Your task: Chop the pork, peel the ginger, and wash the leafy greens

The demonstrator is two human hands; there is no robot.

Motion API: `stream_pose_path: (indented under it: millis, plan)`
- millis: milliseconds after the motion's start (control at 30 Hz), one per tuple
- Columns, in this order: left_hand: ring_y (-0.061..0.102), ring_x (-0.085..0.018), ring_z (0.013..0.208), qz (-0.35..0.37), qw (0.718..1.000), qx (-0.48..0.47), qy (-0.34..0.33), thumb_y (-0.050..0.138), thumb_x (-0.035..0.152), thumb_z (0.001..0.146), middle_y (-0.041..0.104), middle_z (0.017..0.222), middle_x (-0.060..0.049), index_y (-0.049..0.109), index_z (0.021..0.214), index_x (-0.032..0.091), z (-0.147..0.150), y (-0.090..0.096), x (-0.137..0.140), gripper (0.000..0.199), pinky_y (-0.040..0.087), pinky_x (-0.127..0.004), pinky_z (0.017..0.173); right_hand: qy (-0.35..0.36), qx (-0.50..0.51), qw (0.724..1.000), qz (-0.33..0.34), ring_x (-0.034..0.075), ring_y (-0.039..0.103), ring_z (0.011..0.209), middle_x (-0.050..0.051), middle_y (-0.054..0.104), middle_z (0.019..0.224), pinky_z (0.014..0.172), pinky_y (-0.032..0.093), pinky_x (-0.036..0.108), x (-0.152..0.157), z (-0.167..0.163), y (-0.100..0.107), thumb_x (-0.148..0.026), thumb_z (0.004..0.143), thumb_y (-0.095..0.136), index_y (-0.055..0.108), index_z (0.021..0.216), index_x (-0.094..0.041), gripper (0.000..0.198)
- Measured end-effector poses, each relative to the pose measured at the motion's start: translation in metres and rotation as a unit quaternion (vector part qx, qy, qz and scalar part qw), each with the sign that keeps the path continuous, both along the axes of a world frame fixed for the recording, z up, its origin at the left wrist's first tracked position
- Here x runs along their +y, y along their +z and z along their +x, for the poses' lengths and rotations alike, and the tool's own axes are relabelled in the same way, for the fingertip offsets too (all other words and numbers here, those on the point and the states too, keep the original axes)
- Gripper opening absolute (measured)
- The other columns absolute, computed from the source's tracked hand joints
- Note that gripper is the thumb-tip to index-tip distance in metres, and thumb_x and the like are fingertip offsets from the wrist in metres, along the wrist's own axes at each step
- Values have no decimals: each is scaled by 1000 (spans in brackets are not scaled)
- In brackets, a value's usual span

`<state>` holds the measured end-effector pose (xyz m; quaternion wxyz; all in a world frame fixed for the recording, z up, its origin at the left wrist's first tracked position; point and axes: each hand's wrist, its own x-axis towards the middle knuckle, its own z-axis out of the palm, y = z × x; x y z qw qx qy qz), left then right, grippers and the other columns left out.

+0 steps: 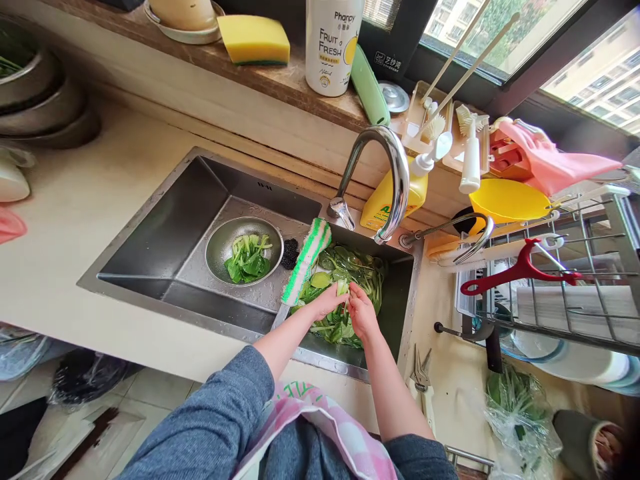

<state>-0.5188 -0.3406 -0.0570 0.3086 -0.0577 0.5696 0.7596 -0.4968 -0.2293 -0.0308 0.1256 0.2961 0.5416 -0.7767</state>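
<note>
My left hand and my right hand meet over the right basin of the sink. Closed fingers of both hands grip a piece of leafy green vegetable, its pale stem showing between them. Below lies a heap of leafy greens in the same basin. To the left, a metal strainer bowl with some torn greens sits in the left basin. A green and white striped cloth hangs over the divider between the basins, beside a black scrubber.
A chrome faucet arches over the right basin, with a yellow soap bottle behind it. Right of the sink stand a dish rack holding a red peeler and a pair of scissors. A sponge lies on the ledge.
</note>
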Motion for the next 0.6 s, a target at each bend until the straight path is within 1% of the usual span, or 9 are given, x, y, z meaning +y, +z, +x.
stream_pose_path:
  millis: [67,167,233,300,367,400,467,533,600]
  plan:
    - [53,-13,88,-11,1000,13,5,63,22,73,57,93,-2,49,102,15,-1,5,1,33,43,-29,83,-1,11,1000,10,19,58,101,3,60,120,69,51,25,-1,1,5,-16,59,58,61,102,-23,44]
    - [55,-10,70,-11,1000,1,-19,63,25,74,59,89,-3,49,97,14,-6,23,-3,28,46,-25,66,-5,40,999,5,20,59,102,5,62,116,73,53,29,8,-2,12,-24,65,63,61,103,-22,38]
    - [53,-7,57,-7,999,-7,-32,62,30,75,61,86,-3,49,93,14,-12,43,-13,28,45,-24,56,-10,43,999,22,20,61,100,5,64,110,73,54,31,20,-6,10,-29,69,64,60,103,-22,36]
    - [52,-6,52,-9,1000,3,-21,62,32,75,64,85,-4,48,92,13,-20,70,-32,29,45,-23,53,-6,-5,998,69,19,64,89,5,67,98,69,54,30,34,-10,0,-30,69,65,60,98,-22,31]
    - [53,-6,52,-22,999,20,10,64,33,74,65,86,-5,50,93,13,-29,96,-61,31,47,-23,54,6,-78,990,115,18,65,68,4,68,76,60,54,30,44,-10,-18,-28,66,67,60,86,-20,23]
    - [54,-6,53,-38,998,27,32,65,34,73,65,87,-5,50,94,14,-33,107,-79,33,48,-23,54,13,-108,985,130,17,63,59,2,65,64,54,52,30,46,-9,-29,-27,64,68,58,78,-19,19]
    - [55,-7,54,-96,991,35,82,66,38,71,65,88,-4,51,96,15,-43,120,-121,37,48,-23,53,28,-144,979,143,16,57,45,-1,55,46,45,48,30,46,-6,-51,-27,60,72,55,68,-20,20]
    - [57,-9,56,-178,974,43,132,65,41,70,65,91,-4,50,100,16,-54,121,-165,41,50,-26,54,43,-165,973,155,15,50,38,-5,47,38,40,44,29,40,-2,-69,-29,57,74,51,62,-21,24]
    - [62,-14,66,-279,947,63,146,63,42,72,65,95,-5,49,104,16,-64,112,-205,43,53,-32,63,57,-170,970,163,13,45,34,-8,43,35,36,39,27,31,0,-80,-31,55,75,49,59,-23,28]
